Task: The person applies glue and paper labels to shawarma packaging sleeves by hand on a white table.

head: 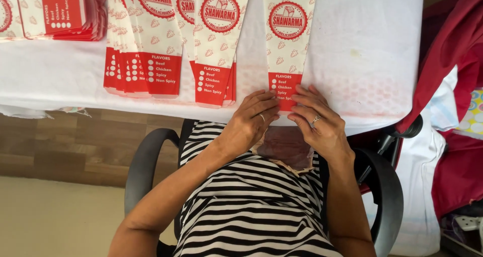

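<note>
Pressing flat: left hand (249,121) and right hand (317,121), fingers (261,100) extended and gripping nothing, pin 1 paper sleeve (287,40) against the white surface (372,50); more stacks (151,45) alongside.

You have two bare hands, the left hand (250,120) and the right hand (316,118), each wearing one ring. One long red-and-white printed paper sleeve (287,40) lies singly. Three stacks of like sleeves (151,45) remain uncounted within.
</note>
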